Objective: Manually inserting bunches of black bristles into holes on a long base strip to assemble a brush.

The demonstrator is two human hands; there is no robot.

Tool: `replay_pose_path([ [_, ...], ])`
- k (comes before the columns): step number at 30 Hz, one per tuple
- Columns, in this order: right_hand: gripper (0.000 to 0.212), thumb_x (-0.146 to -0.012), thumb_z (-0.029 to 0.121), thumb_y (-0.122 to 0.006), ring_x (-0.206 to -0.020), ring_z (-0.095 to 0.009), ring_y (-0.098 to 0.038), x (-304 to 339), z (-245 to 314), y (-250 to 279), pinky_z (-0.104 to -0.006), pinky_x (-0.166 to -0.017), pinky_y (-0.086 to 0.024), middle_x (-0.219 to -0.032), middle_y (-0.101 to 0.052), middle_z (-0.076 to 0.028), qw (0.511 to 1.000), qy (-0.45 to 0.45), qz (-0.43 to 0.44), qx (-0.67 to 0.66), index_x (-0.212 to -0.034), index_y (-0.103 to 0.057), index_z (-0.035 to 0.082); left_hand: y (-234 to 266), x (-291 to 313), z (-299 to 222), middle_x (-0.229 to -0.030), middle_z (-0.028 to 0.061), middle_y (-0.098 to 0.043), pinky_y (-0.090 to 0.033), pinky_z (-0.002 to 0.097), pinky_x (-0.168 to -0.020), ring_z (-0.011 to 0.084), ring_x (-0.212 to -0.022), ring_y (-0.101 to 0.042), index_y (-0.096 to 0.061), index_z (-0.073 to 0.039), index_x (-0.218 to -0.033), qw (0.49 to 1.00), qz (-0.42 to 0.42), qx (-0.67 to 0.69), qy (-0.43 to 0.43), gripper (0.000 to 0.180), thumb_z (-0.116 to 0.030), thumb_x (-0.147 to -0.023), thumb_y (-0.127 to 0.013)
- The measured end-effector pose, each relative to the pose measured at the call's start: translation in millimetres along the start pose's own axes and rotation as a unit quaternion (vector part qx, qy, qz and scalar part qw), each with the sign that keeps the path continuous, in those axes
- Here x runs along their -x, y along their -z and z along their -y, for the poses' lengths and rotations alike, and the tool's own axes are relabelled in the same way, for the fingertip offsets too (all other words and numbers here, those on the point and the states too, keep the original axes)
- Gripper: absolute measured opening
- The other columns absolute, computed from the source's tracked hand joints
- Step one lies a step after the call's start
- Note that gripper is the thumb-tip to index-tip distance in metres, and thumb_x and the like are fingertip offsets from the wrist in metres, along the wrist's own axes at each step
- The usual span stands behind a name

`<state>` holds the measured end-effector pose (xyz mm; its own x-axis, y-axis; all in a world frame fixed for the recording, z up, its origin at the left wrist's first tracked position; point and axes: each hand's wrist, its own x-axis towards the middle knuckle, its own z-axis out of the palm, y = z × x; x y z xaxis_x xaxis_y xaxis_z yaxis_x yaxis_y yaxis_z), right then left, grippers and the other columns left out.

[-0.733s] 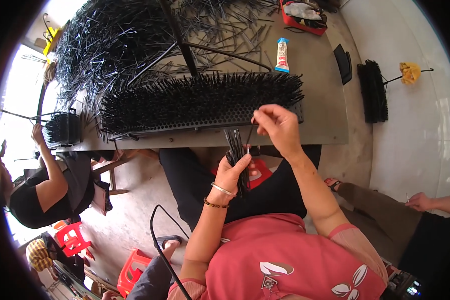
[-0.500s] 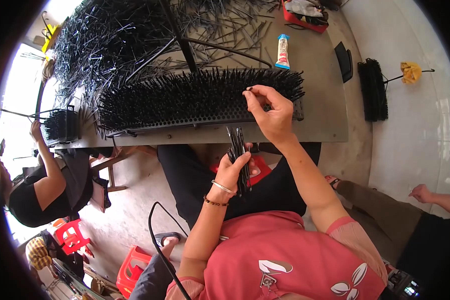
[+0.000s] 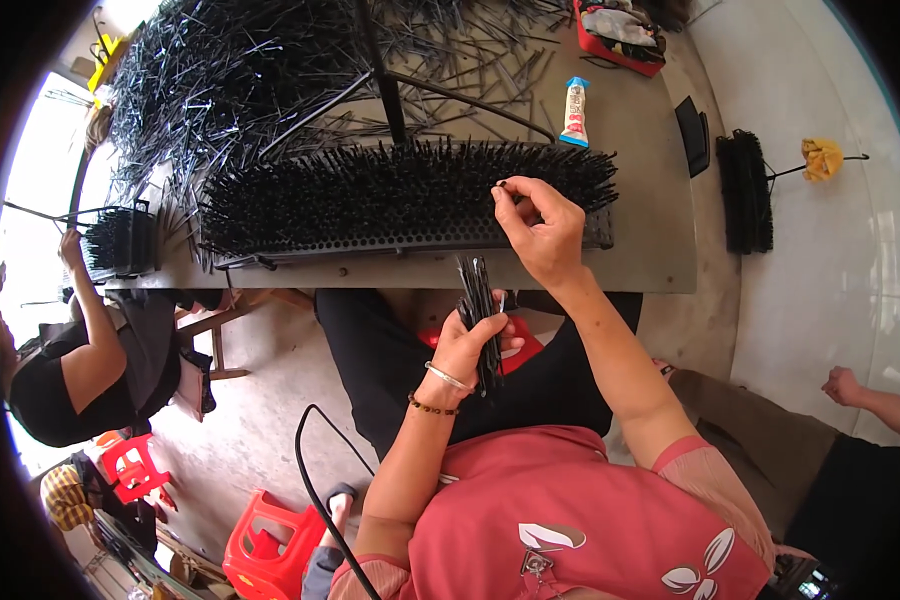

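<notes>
Left hand (image 3: 475, 345) closed round one bundle of thin black rods (image 3: 480, 310), below the desk's near edge. Right hand (image 3: 540, 225) pinches one rod (image 3: 500, 185) at its fingertips over the single perforated black rack (image 3: 400, 195), bristling with upright rods, by the near edge of the grey desk (image 3: 650, 250). Loose rod heap (image 3: 270, 70) at far left.

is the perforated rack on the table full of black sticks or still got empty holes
Mostly full: upright black sticks crowd the rack, but its near edge shows a bare row of holes. The right hand pinches one stick over it.
</notes>
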<state>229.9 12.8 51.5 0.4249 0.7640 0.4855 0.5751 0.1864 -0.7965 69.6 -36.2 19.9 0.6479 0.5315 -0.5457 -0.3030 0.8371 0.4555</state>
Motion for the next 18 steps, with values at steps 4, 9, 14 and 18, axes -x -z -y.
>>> replay_pose_path([
  [4, 0.009, -0.08, 0.002, -0.067, -0.053, -0.005, -0.052, -0.6, 3.3, -1.6, -0.0185, -0.046, -0.041, -0.072, -0.062, -0.003, 1.0, 0.006, 0.014, -0.008, -0.087, -0.063, -0.001, -1.1, 0.3, -3.7, -0.082, 0.0085, -0.06, -0.058, 0.0319, -0.069, 0.0179, -0.074, -0.063, -0.052, -0.001, -0.111, 1.0, 0.001, 0.01, -0.012, 0.025, -0.002, -0.086, -0.057],
  [9, 0.008, -0.08, 0.002, -0.067, -0.052, -0.005, -0.051, 0.1, -0.3, -5.5, -0.0195, -0.046, -0.041, -0.076, -0.062, -0.003, 0.999, 0.018, 0.038, -0.016, -0.086, -0.063, 0.0, -1.9, 1.7, -6.7, -0.087, 0.0109, -0.062, -0.057, 0.0327, -0.074, 0.0206, -0.08, -0.065, -0.049, 0.0, -0.112, 0.999, -0.014, 0.02, -0.028, 0.025, -0.003, -0.088, -0.057],
  [14, 0.01, -0.076, 0.002, -0.069, -0.056, -0.01, -0.052, 5.4, -10.1, -5.7, -0.0224, -0.048, -0.042, -0.078, -0.057, -0.003, 0.994, 0.067, 0.058, 0.071, -0.084, -0.063, 0.003, -0.8, 3.2, -7.4, -0.088, 0.0112, -0.062, -0.057, 0.0328, -0.074, 0.0202, -0.08, -0.065, -0.049, 0.0, -0.111, 0.999, -0.018, 0.018, -0.033, 0.024, -0.002, -0.088, -0.057],
  [18, 0.012, -0.073, 0.002, -0.07, -0.058, -0.015, -0.051, 6.2, -8.0, -5.5, -0.0259, -0.05, -0.042, -0.077, -0.051, -0.004, 0.981, 0.104, 0.067, 0.151, -0.083, -0.063, 0.004, -3.4, 5.4, -7.8, -0.086, 0.0099, -0.062, -0.057, 0.0307, -0.07, 0.0218, -0.076, -0.066, -0.051, -0.001, -0.111, 0.999, -0.023, 0.018, -0.038, 0.025, -0.002, -0.088, -0.058],
])
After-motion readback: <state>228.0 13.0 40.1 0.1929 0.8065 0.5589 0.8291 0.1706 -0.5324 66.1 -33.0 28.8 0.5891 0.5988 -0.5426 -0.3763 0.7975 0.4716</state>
